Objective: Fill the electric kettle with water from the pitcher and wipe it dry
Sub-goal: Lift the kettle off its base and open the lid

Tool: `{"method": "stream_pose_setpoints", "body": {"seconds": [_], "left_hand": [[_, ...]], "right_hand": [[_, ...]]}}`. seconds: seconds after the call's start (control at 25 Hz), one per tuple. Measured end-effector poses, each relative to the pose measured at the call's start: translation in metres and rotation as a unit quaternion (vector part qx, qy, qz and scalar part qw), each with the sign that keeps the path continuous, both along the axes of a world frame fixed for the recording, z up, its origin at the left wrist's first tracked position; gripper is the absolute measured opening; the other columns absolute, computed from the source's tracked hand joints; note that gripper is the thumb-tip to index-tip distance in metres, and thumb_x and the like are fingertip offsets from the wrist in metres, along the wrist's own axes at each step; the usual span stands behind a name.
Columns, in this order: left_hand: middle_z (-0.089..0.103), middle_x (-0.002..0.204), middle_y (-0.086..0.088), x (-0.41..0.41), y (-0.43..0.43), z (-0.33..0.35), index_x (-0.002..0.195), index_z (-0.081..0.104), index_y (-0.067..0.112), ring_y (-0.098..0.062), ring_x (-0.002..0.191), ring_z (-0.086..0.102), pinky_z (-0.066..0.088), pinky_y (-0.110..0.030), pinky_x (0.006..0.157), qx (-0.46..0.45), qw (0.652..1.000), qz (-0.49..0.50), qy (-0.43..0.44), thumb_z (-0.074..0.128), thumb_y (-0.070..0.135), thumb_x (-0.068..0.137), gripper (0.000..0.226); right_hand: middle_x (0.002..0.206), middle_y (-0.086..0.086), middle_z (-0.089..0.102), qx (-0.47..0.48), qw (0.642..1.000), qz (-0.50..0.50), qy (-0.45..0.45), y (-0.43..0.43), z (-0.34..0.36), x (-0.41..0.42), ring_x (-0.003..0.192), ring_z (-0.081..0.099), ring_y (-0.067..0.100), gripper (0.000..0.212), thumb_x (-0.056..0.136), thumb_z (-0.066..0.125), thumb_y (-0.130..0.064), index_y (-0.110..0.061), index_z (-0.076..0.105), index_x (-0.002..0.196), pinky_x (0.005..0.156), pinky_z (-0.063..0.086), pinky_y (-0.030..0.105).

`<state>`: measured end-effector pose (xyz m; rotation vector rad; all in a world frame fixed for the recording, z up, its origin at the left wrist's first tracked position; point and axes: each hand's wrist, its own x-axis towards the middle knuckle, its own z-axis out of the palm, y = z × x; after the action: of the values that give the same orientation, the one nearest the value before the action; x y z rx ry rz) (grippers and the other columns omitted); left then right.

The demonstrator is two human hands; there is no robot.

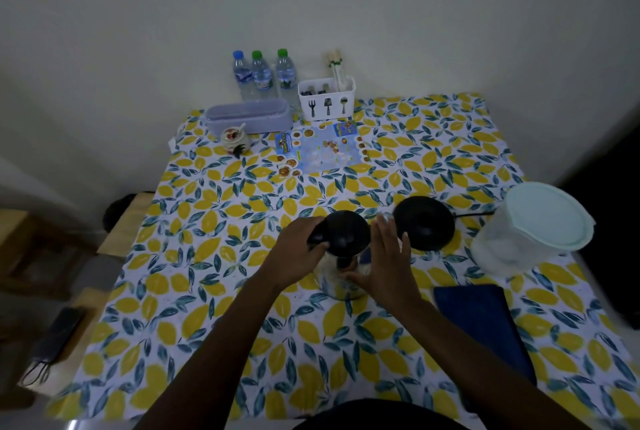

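Note:
A glass electric kettle [341, 234] with a black lid and handle stands on the lemon-print table [214, 208], off its black round base [424, 227], which lies just to the right. My left hand [299, 249] grips the kettle's left side near the lid. My right hand [384, 256] rests against its right side, fingers extended, thumb on the glass. A translucent pitcher [530, 232] with a pale green lid stands at the right. A dark blue cloth [485, 322] lies folded in front of the pitcher.
Along the far edge by the wall stand three water bottles [263, 78], a white cutlery holder [327, 97], a lilac box [247, 116], a small ceramic jar [235, 140] and a printed leaflet [322, 150]. The base's cord [474, 214] runs right. A wooden stool [121, 221] is left.

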<state>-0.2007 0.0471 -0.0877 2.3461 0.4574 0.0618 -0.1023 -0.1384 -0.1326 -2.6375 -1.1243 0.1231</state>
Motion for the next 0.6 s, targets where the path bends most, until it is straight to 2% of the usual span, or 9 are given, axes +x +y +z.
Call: {"method": "stream_pose_setpoints", "body": {"seconds": [0.08, 0.24, 0.36, 0.48, 0.56, 0.6], "left_hand": [[0.050, 0.138, -0.008, 0.006, -0.013, 0.001, 0.141, 0.040, 0.018, -0.028, 0.129, 0.044, 0.030, -0.053, 0.110, 0.052, 0.999, 0.014, -0.004, 0.056, 0.042, 0.092, 0.057], [0.046, 0.146, -0.005, 0.020, -0.033, 0.000, 0.144, 0.035, 0.020, -0.027, 0.139, 0.034, 0.016, -0.058, 0.117, 0.133, 0.987, 0.072, 0.051, 0.047, 0.070, 0.083, 0.079], [0.052, 0.140, -0.006, 0.023, -0.042, -0.003, 0.141, 0.039, 0.019, -0.029, 0.133, 0.042, 0.024, -0.057, 0.114, 0.188, 0.975, 0.110, 0.032, 0.045, 0.071, 0.083, 0.079], [0.058, 0.132, -0.009, 0.023, -0.045, -0.004, 0.138, 0.043, 0.015, -0.032, 0.124, 0.050, 0.032, -0.057, 0.108, 0.218, 0.970, 0.111, 0.008, 0.043, 0.062, 0.090, 0.067], [0.065, 0.116, -0.011, 0.022, -0.045, 0.002, 0.133, 0.047, 0.013, -0.031, 0.106, 0.060, 0.044, -0.053, 0.097, 0.178, 0.976, 0.118, -0.038, 0.037, 0.053, 0.094, 0.057], [0.067, 0.107, -0.011, 0.020, -0.044, 0.005, 0.132, 0.048, 0.013, -0.029, 0.095, 0.063, 0.049, -0.049, 0.089, 0.126, 0.981, 0.123, -0.082, 0.034, 0.049, 0.096, 0.052]], "right_hand": [[0.158, 0.017, 0.021, -0.017, 1.000, 0.005, -0.006, -0.006, -0.002, 0.000, 0.146, 0.019, 0.034, 0.116, 0.070, 0.034, -0.084, 0.001, 0.023, 0.148, 0.111, 0.027, 0.058], [0.159, 0.014, 0.019, -0.030, 1.000, 0.006, 0.000, -0.008, -0.003, 0.002, 0.147, 0.018, 0.030, 0.116, 0.070, 0.044, -0.082, -0.001, 0.020, 0.149, 0.112, 0.027, 0.056], [0.159, 0.014, 0.022, -0.029, 0.999, 0.005, 0.015, -0.007, -0.003, 0.001, 0.145, 0.022, 0.030, 0.114, 0.071, 0.036, -0.083, -0.001, 0.021, 0.149, 0.111, 0.028, 0.054], [0.159, 0.014, 0.021, -0.010, 0.999, 0.011, 0.029, -0.009, -0.007, 0.003, 0.145, 0.022, 0.029, 0.112, 0.073, 0.036, -0.083, -0.003, 0.020, 0.149, 0.111, 0.026, 0.054], [0.159, 0.012, 0.017, 0.012, 0.999, 0.018, 0.041, -0.009, -0.010, 0.004, 0.145, 0.018, 0.030, 0.111, 0.073, 0.038, -0.082, -0.006, 0.015, 0.151, 0.112, 0.019, 0.055], [0.159, 0.011, 0.015, 0.016, 0.999, 0.019, 0.041, -0.009, -0.012, 0.004, 0.145, 0.018, 0.029, 0.112, 0.073, 0.038, -0.082, -0.007, 0.012, 0.151, 0.112, 0.016, 0.054]]}}
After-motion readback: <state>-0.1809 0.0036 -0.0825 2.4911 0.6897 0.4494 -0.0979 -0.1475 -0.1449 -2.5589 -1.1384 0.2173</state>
